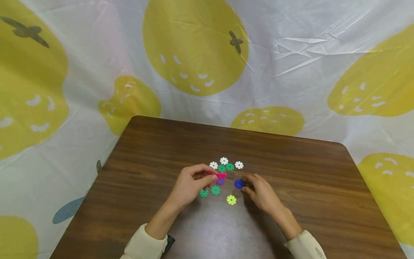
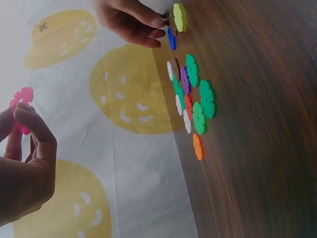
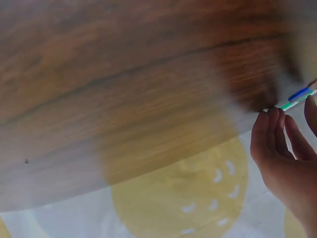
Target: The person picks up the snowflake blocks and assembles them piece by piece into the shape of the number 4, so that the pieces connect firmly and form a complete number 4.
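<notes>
My left hand (image 1: 191,183) pinches a pink snowflake disc (image 1: 221,175) between thumb and fingertips, raised above the table; the left wrist view shows its notched rim. My right hand (image 1: 263,192) is low over the table, fingers gently bent and thumb apart from them, beside a blue disc (image 1: 238,184). Something dark (image 2: 166,20) shows at its fingertips. Just by its thumb lies a brown disc (image 1: 237,193), with a yellow-green disc (image 1: 231,200) nearer me. Below the pink disc, a purple disc (image 1: 220,181) is partly covered.
Green discs (image 1: 215,190), white discs (image 1: 239,164) and another brown disc (image 1: 230,175) lie flat around the middle. An orange disc (image 2: 198,147) and a red disc (image 2: 188,106) appear in the left wrist view. Beyond the wooden table (image 1: 291,162) hangs a fruit-printed curtain (image 1: 284,82).
</notes>
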A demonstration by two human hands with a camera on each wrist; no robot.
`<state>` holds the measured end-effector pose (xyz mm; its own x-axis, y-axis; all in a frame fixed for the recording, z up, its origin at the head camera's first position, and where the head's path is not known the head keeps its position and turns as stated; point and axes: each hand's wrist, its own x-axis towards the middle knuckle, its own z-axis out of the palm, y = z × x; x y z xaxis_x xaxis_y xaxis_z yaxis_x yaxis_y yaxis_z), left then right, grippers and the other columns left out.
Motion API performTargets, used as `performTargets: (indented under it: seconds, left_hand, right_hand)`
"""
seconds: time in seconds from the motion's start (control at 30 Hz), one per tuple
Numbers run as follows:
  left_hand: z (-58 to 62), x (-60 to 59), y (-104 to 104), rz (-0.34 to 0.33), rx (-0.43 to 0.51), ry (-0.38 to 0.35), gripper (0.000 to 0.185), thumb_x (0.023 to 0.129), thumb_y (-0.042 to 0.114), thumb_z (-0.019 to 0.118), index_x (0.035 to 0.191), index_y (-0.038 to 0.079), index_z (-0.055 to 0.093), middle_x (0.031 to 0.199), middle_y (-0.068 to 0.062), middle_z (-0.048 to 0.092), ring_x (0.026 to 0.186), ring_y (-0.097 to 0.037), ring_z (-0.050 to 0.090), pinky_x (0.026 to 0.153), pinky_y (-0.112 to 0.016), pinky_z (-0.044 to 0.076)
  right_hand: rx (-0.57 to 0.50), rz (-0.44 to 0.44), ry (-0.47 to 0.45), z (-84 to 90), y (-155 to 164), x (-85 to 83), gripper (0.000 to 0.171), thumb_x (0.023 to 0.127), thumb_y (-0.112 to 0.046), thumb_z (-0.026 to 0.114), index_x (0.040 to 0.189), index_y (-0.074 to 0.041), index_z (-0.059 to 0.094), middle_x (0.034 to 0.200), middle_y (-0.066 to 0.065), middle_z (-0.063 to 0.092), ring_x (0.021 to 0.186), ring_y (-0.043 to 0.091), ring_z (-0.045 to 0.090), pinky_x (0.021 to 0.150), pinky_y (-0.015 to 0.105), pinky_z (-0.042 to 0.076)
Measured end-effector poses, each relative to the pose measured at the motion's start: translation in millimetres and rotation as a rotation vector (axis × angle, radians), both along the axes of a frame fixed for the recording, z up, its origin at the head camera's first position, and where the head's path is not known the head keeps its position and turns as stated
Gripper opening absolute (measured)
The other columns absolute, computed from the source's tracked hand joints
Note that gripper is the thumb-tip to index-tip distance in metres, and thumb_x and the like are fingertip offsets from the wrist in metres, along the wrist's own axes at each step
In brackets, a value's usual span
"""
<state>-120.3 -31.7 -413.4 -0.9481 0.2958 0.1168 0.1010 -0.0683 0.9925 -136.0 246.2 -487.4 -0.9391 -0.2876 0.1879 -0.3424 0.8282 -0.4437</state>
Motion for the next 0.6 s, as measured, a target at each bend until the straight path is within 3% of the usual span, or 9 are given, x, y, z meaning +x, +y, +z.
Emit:
performTargets:
  seconds: [0.37, 0.6]
  left_hand:
    - [-0.1, 0.0, -0.7, -0.005, 0.009, -0.016, 0.012, 0.094, 0.006, 0.073, 0.104, -0.001, 0.075, 0.079, -0.001, 0.069, 0.066, -0.010, 0.060, 0.060, -0.020, 0.052]
    - [-1.9, -1.6, 0.0, -0.002, -0.005, -0.014, 0.012, 0.094, 0.007, 0.073, 0.104, 0.000, 0.076, 0.082, -0.004, 0.072, 0.066, -0.010, 0.061, 0.061, -0.021, 0.053]
  right_hand:
    - [0.077, 0.074, -0.015, -6.2, -1.9, -13.4, 0.036, 0.088, -0.010, 0.080, 0.124, -0.007, 0.073, 0.101, 0.011, 0.066, 0.090, 0.020, 0.058, 0.079, 0.040, 0.052]
    - [0.063, 0.075, -0.025, -5.2, -4.3, -14.2, 0.024, 0.086, -0.007, 0.081, 0.109, -0.006, 0.074, 0.096, 0.008, 0.065, 0.089, 0.021, 0.056, 0.079, 0.040, 0.050]
